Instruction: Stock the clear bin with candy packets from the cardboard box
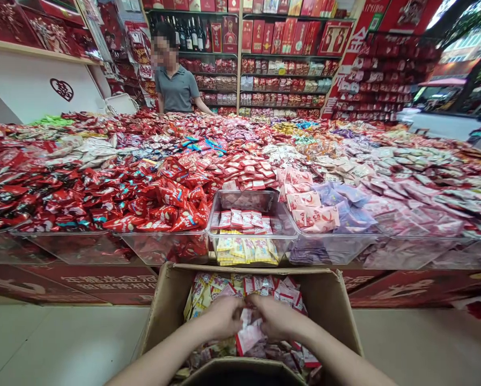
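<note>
My left hand [224,316] and my right hand [275,317] reach into an open cardboard box [328,305] of small candy packets. The fingers of both hands curl inward, nearly meeting, around several white-and-red candy packets [249,338]; the fingertips are partly hidden and slightly blurred. Yellow candy packets [200,294] lie to the left in the box, with red-edged ones to the right. Just beyond the box stands a clear plastic bin [250,244], with yellow packets behind its front wall and a row of red-and-white packets further back.
Heaped red packets [176,198] lie left of the bin, with pink packets [315,209] and lilac packets [347,201] to its right. A person [176,86] in a grey shirt stands behind the display. Stocked shelves [280,56] line the back wall. Floor tiles [75,343] flank the box.
</note>
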`<state>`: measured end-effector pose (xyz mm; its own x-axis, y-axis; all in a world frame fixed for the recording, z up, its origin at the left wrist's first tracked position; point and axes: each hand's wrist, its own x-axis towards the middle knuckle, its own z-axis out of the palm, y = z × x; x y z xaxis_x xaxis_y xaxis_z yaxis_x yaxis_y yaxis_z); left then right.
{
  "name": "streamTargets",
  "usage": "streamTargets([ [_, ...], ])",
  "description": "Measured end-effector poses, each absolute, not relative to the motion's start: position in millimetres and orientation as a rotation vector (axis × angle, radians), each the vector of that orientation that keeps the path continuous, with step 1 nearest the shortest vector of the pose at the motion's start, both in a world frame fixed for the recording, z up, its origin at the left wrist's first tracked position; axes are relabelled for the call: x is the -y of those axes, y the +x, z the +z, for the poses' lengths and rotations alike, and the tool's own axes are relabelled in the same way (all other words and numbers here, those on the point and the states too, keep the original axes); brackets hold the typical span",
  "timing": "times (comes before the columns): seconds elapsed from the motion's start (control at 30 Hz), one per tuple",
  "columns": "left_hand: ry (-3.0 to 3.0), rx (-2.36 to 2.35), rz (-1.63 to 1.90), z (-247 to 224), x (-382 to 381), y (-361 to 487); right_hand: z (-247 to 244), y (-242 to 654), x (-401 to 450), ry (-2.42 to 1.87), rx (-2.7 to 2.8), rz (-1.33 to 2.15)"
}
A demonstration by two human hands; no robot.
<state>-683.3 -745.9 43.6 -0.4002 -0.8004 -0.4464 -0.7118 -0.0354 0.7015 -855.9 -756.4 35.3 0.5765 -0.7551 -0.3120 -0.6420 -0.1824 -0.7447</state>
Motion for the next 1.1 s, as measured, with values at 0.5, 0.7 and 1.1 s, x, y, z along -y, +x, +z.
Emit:
streamTargets([
  [0.5, 1.094, 0.983, -1.840, 68.1, 741.4, -684.8, 71.0, -866.8, 739.5, -1.562, -1.095, -1.153],
  [0.7, 0.830, 0.761, -1.983, 80.0, 734.7, -681.0, 76.9, -871.5, 727.7, -2.114, -0.805, -1.497],
  [1.1, 1.116, 0.717, -1.633, 84.1, 730.8, -691.4, 72.4, -862.2, 723.8, -2.391, -0.810, -1.171],
])
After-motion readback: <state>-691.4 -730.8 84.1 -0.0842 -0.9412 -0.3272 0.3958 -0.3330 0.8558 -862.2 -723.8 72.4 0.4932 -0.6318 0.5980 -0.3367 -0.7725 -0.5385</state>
